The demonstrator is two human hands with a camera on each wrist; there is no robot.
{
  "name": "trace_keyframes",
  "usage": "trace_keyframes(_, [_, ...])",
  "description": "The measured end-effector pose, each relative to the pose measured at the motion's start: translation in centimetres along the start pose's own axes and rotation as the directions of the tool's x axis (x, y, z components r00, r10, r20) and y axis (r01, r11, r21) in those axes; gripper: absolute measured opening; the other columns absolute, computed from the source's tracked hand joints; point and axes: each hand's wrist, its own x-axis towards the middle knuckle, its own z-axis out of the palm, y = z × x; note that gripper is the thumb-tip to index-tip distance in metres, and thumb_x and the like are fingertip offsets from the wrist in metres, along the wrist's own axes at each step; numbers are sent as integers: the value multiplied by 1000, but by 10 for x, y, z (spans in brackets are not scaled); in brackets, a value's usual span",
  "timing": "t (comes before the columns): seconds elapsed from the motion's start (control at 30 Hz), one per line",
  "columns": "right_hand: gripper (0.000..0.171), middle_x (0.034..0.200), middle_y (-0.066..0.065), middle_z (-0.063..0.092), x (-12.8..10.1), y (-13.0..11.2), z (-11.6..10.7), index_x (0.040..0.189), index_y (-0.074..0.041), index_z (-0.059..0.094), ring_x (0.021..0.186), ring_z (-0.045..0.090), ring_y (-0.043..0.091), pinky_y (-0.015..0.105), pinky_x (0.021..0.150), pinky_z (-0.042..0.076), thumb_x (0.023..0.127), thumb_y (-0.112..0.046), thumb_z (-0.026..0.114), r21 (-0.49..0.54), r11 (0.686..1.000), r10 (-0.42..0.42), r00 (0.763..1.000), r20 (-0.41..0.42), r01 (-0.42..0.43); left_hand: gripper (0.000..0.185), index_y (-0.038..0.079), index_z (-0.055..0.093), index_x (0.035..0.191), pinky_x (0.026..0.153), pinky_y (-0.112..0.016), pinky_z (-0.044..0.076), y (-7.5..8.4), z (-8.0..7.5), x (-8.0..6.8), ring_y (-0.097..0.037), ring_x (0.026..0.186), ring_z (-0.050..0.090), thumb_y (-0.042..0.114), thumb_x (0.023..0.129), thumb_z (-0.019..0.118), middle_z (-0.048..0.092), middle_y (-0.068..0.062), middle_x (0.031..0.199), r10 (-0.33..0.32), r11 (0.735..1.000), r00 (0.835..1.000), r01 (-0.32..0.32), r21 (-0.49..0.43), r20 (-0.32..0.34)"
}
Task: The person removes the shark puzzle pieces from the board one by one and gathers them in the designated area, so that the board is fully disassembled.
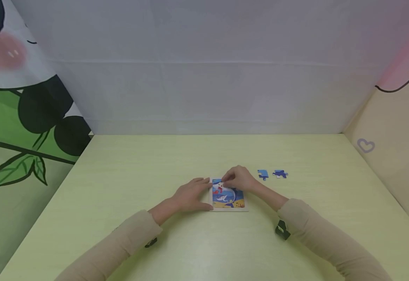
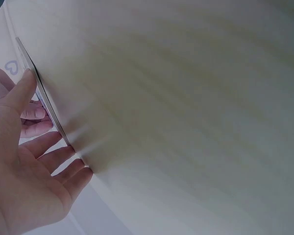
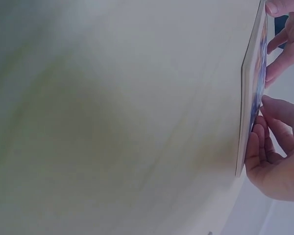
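A small jigsaw puzzle with a sea-animal picture sits in a light-coloured frame tray on the table. Along its left edge rests my left hand, fingers extended near the upper corner and thumb near the lower one. In the left wrist view the left hand's fingertips touch table and tray edge. My right hand is over the puzzle's upper part, thumb and curled fingers pinching a puzzle piece at its surface, mostly hidden by the fingers. The right wrist view shows the right hand low against the tray.
Two loose blue puzzle pieces lie right of the tray: a lighter one and a darker one with white. A pale wall stands behind the table, with printed panels left and right.
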Motion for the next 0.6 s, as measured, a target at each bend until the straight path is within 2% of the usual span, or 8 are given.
trace_keyframes(0.23, [16,90,6,67,-1,-1,2,94,-5,71,82,59,15,27,73,50,79,-9,68,21,997,72,997,-31,-71,78,3,41,135,101,-47,34,1,0,0,-30,131,29,46,76,68,34,-12,143,7,1000,1000,-7,3,-2])
trace_keyframes(0.6, [21,100,6,63,-1,-1,-1,103,-6,68,91,57,17,30,81,49,83,-8,64,162,967,191,980,57,-198,81,2,40,135,103,-45,32,-1,0,2,-30,132,29,47,75,69,33,-12,144,5,1000,1000,-5,4,12])
